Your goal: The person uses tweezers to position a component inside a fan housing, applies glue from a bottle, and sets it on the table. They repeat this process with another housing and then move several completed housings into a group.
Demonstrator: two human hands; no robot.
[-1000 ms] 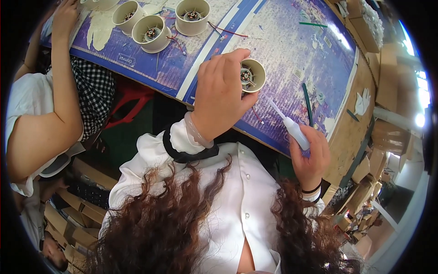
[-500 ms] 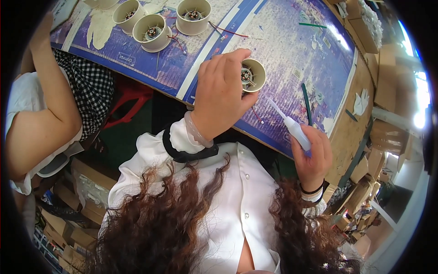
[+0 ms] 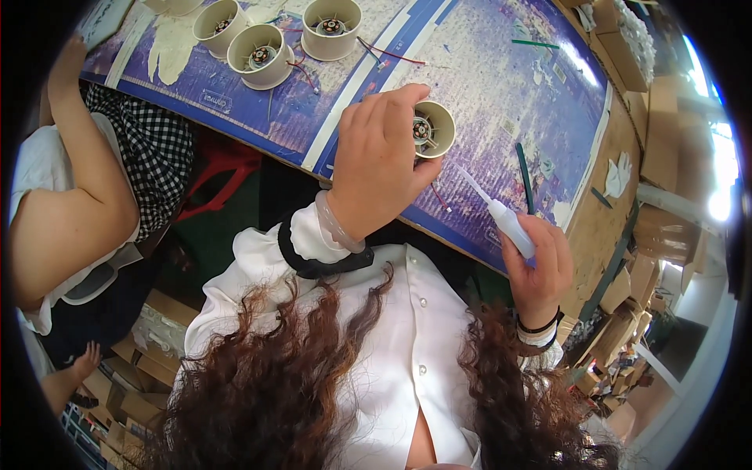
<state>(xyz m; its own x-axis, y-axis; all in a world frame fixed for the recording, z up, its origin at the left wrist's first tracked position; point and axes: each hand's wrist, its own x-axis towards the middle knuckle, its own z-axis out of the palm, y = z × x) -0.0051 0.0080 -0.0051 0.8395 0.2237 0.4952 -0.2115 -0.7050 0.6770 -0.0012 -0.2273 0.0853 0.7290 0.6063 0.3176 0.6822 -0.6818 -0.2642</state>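
My left hand (image 3: 377, 157) is closed around the side of a cream round fan housing (image 3: 445, 133), thumb at the near side and fingers at the far side. Inside the housing shows a small motor (image 3: 423, 131) with copper windings and thin spokes. Part of the housing is hidden behind the hand. A short wire with a white connector (image 3: 447, 207) lies below it on the table. My right hand (image 3: 540, 262) grips a white squeeze bottle (image 3: 513, 232), its long thin nozzle pointing up and left toward the housing, apart from it.
Several similar housings with motors, such as one (image 3: 332, 31), stand at the far left with loose wires. The table (image 3: 486, 86) has a worn purple covering. Green strips (image 3: 524, 176) lie on the right, with cardboard boxes (image 3: 623, 47) beyond. A co-worker's arm (image 3: 86, 149) is at the left.
My hands, the housing and the bottle have hardly moved. At the lower left, another person's hand has come into view, and the co-worker's arm has shifted slightly.
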